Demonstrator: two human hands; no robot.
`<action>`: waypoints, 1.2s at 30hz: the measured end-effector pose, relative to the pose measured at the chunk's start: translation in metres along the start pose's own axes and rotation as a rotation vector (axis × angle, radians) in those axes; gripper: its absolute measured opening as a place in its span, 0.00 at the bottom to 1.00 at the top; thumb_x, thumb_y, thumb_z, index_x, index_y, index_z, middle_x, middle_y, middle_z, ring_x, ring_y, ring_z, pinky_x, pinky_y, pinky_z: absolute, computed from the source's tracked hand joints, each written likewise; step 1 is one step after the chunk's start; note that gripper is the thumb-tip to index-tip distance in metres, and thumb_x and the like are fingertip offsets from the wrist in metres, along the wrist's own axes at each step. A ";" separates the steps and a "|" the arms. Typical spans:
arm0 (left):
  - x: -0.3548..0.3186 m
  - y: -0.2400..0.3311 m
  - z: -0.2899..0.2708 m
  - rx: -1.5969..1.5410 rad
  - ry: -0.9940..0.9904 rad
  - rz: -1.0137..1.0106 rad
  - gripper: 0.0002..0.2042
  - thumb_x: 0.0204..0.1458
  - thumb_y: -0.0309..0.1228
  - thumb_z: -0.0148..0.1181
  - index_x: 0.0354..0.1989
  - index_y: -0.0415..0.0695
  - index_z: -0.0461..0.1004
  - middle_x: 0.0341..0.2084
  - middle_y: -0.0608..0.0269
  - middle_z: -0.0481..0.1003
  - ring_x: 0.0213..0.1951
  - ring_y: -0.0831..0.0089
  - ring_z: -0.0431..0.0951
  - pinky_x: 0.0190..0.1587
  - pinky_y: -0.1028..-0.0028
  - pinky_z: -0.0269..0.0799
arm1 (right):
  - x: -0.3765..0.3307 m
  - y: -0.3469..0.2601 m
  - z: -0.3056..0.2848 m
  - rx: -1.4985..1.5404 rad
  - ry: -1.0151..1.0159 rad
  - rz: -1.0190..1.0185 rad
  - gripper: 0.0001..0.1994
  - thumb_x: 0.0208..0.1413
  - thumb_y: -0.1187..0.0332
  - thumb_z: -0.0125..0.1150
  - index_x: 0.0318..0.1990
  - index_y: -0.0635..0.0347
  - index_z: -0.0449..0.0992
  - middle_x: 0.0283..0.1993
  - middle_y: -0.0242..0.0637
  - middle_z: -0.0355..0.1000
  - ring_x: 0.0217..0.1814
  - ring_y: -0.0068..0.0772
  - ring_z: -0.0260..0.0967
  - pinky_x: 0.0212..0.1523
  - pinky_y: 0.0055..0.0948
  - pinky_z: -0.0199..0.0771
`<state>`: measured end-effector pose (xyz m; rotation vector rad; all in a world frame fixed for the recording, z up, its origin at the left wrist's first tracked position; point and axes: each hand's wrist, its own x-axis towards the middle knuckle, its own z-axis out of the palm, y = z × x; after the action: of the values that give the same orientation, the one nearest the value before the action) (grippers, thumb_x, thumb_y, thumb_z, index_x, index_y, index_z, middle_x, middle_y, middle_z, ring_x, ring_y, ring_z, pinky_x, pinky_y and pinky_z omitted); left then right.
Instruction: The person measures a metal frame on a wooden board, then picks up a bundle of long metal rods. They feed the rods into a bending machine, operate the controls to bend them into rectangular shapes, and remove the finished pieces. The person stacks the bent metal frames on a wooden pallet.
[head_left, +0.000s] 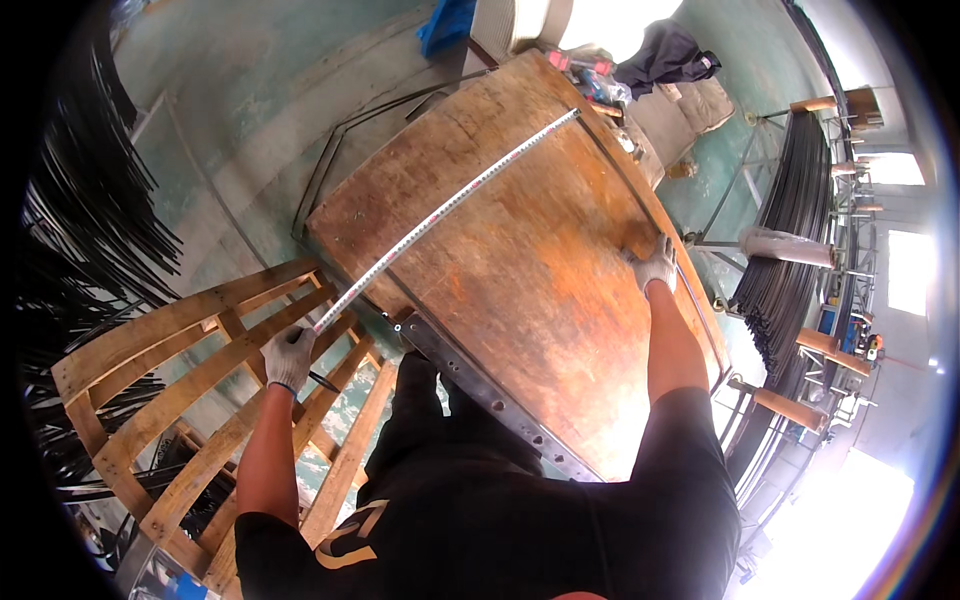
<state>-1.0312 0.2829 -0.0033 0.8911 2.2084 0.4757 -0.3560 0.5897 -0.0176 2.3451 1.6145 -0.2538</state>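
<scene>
Tape (440,214), white, narrow, spans brown wooden surface (520,270), white-gloved left hand (289,355) clasping its end, perhaps for tension, white-gloved right hand (656,266), grip unclear, perhaps steadying slim dark rod (692,293).

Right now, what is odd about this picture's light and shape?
Head view: glare washes out the near end of the wooden tabletop; head view: fisheye distortion bows the wooden pallet; head view: the picture's corners go black; head view: a dark patch beside the right hand could be shadow or stain.
</scene>
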 end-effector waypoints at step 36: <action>-0.001 0.005 0.008 0.176 -0.077 -0.080 0.22 0.63 0.50 0.61 0.46 0.42 0.86 0.39 0.45 0.85 0.45 0.48 0.85 0.50 0.57 0.77 | 0.016 0.013 0.022 -0.014 0.050 -0.040 0.62 0.53 0.27 0.68 0.85 0.57 0.47 0.89 0.47 0.42 0.90 0.51 0.42 0.83 0.47 0.55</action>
<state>-1.0226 0.2863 -0.0059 0.8919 2.2301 0.2079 -0.3379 0.5923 -0.0413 2.3281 1.6827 -0.1933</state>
